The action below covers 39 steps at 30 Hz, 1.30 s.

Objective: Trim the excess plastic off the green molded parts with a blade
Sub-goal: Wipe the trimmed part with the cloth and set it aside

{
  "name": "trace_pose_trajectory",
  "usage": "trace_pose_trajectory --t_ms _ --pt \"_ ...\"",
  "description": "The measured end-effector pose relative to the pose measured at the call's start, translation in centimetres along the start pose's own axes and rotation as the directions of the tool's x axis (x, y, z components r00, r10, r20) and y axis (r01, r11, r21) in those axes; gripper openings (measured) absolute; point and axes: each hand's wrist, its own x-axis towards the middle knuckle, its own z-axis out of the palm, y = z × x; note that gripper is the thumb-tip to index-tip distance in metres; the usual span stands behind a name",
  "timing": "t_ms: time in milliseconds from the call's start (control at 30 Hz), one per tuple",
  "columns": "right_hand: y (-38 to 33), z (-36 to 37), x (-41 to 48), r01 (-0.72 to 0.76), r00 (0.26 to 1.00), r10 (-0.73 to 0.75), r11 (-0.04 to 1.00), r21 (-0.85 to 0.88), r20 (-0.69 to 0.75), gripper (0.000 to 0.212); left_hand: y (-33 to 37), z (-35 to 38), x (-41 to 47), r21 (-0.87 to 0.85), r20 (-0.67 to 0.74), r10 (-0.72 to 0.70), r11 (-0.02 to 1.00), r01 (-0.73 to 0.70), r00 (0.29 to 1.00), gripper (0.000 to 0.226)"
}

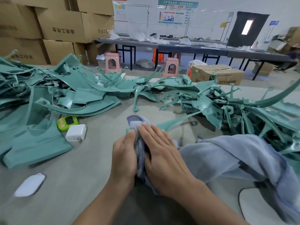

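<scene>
Crowding both hands (142, 151), green parts (90, 95) flank the towel (227, 153).

One cardboard box (217, 75) on the floor beyond the tabletop carries "DTY" in dark italic letters — the characters after it are too blurred to read. The stacked cartons (63, 28) at the left bear dark printed characters, and the wall posters (177, 13) show charts — neither is legible.

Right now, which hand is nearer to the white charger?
Left. The left hand is just right of the white charger; the right hand lies farther right, beyond it.
</scene>
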Motion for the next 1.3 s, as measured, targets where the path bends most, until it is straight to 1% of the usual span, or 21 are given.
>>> trace_pose_trajectory --t_ms 67,133,167,267,367,400,467,500,533,600,633,700,767,800,867,967,1067,1133,1200,1267,1300 --pt "0.2 0.1 0.6 0.012 1.000 -0.011 0.997 -0.070 0.006 0.066 0.0 0.1 -0.1 0.014 0.000 -0.004 1.000 0.004 1.000 0.036" --pt "0.5 0.1 1.3 0.036 0.997 -0.044 0.990 -0.136 -0.055 0.067 0.1 0.2 -0.3 0.055 -0.042 0.029 0.998 -0.027 0.999 0.041" --pt "0.7 0.0 1.7 0.044 0.994 -0.060 0.986 -0.160 -0.096 0.063 0.3 0.3 -0.6 0.098 -0.066 0.072 0.993 -0.065 0.995 0.042" --pt "1.4 -0.1 3.4 0.036 0.976 -0.076 0.980 -0.197 -0.202 0.034 0.9 0.2 -1.2 0.231 -0.083 0.192 0.958 -0.168 0.978 0.045" --pt "2.7 -0.5 4.8 0.022 0.966 -0.084 0.968 -0.249 -0.245 0.014 1.2 0.0 -1.7 0.326 -0.062 0.276 0.914 -0.242 0.959 0.049" --pt "3.2 -0.8 5.1 0.013 0.967 -0.071 0.973 -0.231 -0.245 0.014 1.3 0.0 -1.9 0.362 -0.040 0.306 0.892 -0.272 0.951 0.048" --pt "4.2 -1.7 5.8 -0.030 0.982 -0.004 0.983 -0.179 -0.187 0.013 1.5 -0.1 -2.5 0.442 0.039 0.388 0.820 -0.364 0.921 0.046" --pt "4.9 -2.3 6.1 -0.053 0.989 0.024 0.979 -0.195 -0.147 0.011 1.5 -0.1 -2.8 0.477 0.087 0.427 0.775 -0.414 0.900 0.046" --pt "5.5 -2.8 6.3 -0.063 0.992 0.035 0.969 -0.238 -0.122 0.013 1.6 -0.2 -3.0 0.505 0.129 0.459 0.733 -0.456 0.879 0.045" --pt "6.5 -3.7 6.5 -0.058 0.995 0.028 0.944 -0.325 -0.095 0.034 1.6 -0.3 -3.2 0.538 0.182 0.499 0.671 -0.511 0.847 0.042" --pt "6.8 -4.1 6.5 -0.051 0.997 0.025 0.931 -0.362 -0.076 0.040 1.6 -0.3 -3.1 0.543 0.196 0.507 0.656 -0.523 0.840 0.041" --pt "7.4 -4.7 6.5 -0.027 1.000 0.025 0.890 -0.456 -0.010 0.042 1.5 -0.2 -2.9 0.549 0.209 0.514 0.642 -0.535 0.832 0.041" --pt "8.2 -5.2 6.6 -0.023 0.993 0.084 0.816 -0.578 0.080 0.040 1.4 -0.2 -2.8 0.555 0.209 0.522 0.633 -0.540 0.827 0.041" --pt "8.6 -5.6 6.7 -0.027 0.989 0.113 0.784 -0.620 0.100 0.039 1.3 -0.3 -2.8 0.557 0.202 0.525 0.633 -0.538 0.827 0.041" --pt "9.5 -6.6 6.3 -0.049 0.982 0.160 0.725 -0.687 0.099 0.034 1.2 -0.4 -2.7 0.557 0.201 0.529 0.631 -0.540 0.825 0.043" --pt "11.7 -8.3 4.6 -0.080 0.971 0.225 0.623 -0.778 0.080 0.014 1.3 -0.4 -2.5 0.554 0.239 0.530 0.614 -0.562 0.814 0.042" --pt "13.3 -9.6 3.1 -0.091 0.973 0.228 0.551 -0.829 0.044 0.014 1.3 -0.4 -2.2 0.577 0.259 0.526 0.589 -0.567 0.810 0.043" --pt "13.4 -10.2 2.7 -0.112 0.980 0.200 0.545 -0.831 -0.001 0.017 1.3 -0.5 -2.1 0.596 0.234 0.522 0.589 -0.545 0.820 0.044" --pt "13.1 -10.9 2.1 -0.172 0.975 0.214 0.555 -0.814 -0.060 0.014 1.3 -0.6 -1.9 0.615 0.167 0.500 0.621 -0.486 0.850 0.042" --pt "13.0 -11.6 1.4 -0.310 0.950 0.233 0.620 -0.721 -0.208 0.009 1.5 -0.7 -1.7 0.611 0.060 0.459 0.685 -0.397 0.886 0.042" --pt "12.7 -12.0 1.0 -0.387 0.918 0.233 0.691 -0.610 -0.320 0.010 1.7 -0.7 -1.6 0.598 0.008 0.451 0.714 -0.366 0.893 0.043"
